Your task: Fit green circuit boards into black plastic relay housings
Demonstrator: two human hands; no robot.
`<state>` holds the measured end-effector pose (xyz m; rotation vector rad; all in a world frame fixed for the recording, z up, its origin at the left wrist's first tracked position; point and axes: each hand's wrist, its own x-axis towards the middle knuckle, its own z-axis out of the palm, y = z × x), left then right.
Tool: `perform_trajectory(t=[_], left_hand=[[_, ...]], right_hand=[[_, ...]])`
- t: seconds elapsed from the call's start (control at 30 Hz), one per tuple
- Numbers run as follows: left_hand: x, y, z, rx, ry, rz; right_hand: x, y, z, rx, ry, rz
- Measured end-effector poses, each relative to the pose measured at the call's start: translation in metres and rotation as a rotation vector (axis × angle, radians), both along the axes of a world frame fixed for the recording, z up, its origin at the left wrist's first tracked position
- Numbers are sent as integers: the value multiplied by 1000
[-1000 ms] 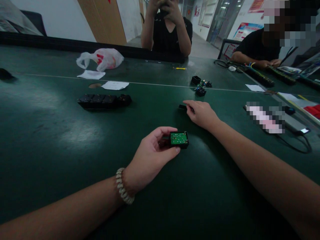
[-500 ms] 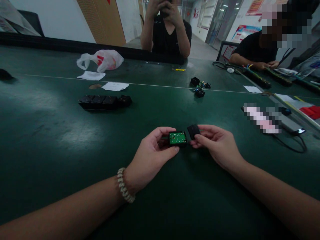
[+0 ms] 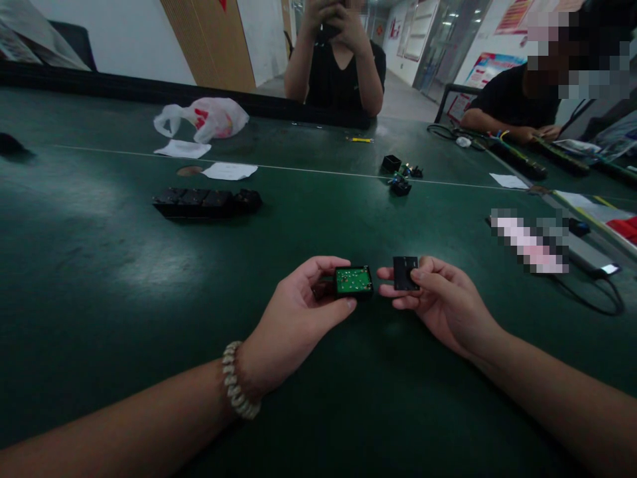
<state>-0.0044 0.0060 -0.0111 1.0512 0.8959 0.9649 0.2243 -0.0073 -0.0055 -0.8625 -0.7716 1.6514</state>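
Between the thumb and fingers of my left hand (image 3: 293, 315) is a small black plastic case with a green circuit board (image 3: 353, 281) showing in its open face. Small solder points dot the board. My right hand (image 3: 450, 302) pinches a flat black square cover (image 3: 405, 273), its thumb on the upper face and the fingers beneath. A short gap separates the cover from the case. Both parts are held over the green table (image 3: 318, 398).
A row of black cases (image 3: 199, 202) lies at left. Beyond my hands sit an open black box (image 3: 391, 163) and loose parts with wires (image 3: 401, 184). Papers (image 3: 230, 171) and a plastic bag (image 3: 209, 119) lie farther back. Two people sit across the table; a cabled device (image 3: 587, 249) is at right.
My right hand has moved right, away from the case, and turned the cover so its flat face points up. The left hand keeps its hold on the case.
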Motion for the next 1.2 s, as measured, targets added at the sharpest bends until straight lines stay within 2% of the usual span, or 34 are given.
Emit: perform_trajectory(t=[0.17,0.33,0.67,0.83,1.0,1.2], left_hand=[[0,-1,0,-3,-5,-5],[3,-2,3,-4,-12,2],[0,-1,4,-10,23,-2],[1,-3,3,-4,15,2],[2,-4,4,-6,27,1],[1,-2,3,-5,28,5]], right_hand=[[0,0,-1,-15,116,103],[3,1,-6,13,104,128],[-1,-7,-18,198,-278,2],[-1,-8,-18,251,-426,-96],[-2,-7,-18,214,-373,-102],[-2,-2,-12,96,-164,-58]])
